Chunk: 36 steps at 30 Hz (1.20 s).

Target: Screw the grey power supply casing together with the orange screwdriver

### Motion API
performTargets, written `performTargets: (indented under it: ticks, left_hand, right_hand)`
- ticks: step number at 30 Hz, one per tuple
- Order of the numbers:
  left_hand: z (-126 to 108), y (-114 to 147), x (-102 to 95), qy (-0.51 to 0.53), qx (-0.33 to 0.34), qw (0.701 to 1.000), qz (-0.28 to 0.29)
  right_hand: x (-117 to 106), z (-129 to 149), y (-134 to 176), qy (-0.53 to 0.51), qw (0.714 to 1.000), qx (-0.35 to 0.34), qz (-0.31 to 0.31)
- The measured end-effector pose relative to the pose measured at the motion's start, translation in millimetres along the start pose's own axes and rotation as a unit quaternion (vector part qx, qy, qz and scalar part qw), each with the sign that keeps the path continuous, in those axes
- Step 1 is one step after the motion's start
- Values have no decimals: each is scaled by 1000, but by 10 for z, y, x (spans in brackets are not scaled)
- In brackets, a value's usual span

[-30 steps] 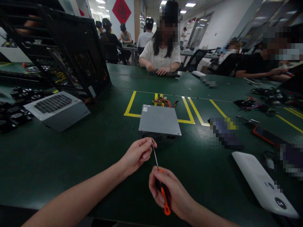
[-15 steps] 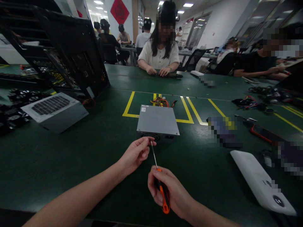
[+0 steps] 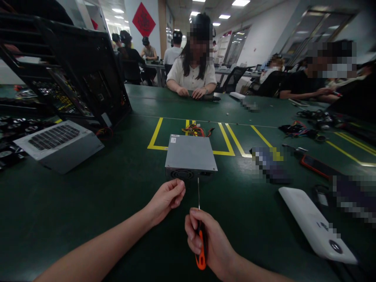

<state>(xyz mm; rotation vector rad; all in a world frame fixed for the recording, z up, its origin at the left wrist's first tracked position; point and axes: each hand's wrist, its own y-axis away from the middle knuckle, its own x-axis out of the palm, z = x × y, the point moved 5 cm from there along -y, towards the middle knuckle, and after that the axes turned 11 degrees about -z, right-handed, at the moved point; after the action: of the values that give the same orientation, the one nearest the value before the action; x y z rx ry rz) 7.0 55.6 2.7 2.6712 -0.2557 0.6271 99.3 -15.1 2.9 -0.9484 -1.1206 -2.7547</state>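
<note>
A grey computer power supply (image 3: 190,152) lies flat in front of me, its fan side facing me and its coloured cables (image 3: 198,130) trailing behind. My right hand (image 3: 210,237) is wrapped round the orange and black handle of a screwdriver (image 3: 201,250). The thin shaft points away from me, its tip just short of the power supply's near face. Just left of the shaft, my left hand (image 3: 169,197) is closed in a pinch near the fan grille. Whatever its fingertips hold, if anything, is too small to make out.
Left stand a second power supply (image 3: 63,147), an open black computer case (image 3: 79,74) and several black fans (image 3: 11,141). On the right lie a white device (image 3: 314,223), an orange-edged phone (image 3: 320,166) and cable bundles (image 3: 302,131). A person (image 3: 192,74) sits opposite.
The screwdriver tip has come away from my left fingertips and moved right. My left hand has drawn slightly back, its fingers still pinched. The whole view has shifted a little.
</note>
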Motion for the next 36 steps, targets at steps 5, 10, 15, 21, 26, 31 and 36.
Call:
performTargets:
  ticks: [5, 10, 15, 21, 26, 31, 36]
  left_hand:
    - [3, 23, 41, -6, -3, 1000, 22]
    - [15, 17, 54, 21, -14, 999, 35]
    - [46, -7, 46, 32, -32, 998, 33]
    - [42, 0, 65, 23, -20, 999, 40]
    - [46, -4, 59, 26, -33, 999, 33]
    - [25, -6, 58, 29, -32, 999, 19]
    - [29, -9, 58, 45, -34, 998, 19]
  right_hand:
    - [-19, 28, -32, -8, 1000, 5, -17]
    - [-26, 61, -56, -21, 999, 12, -27]
    - [-42, 58, -92, -30, 999, 16, -24]
    - [-48, 70, -108, -21, 999, 17, -25]
    - [-29, 78, -100, -12, 1000, 24, -14]
    - [-20, 86, -97, -15, 999, 32, -30]
    - [-4, 90, -154, 4, 1000, 24, -5]
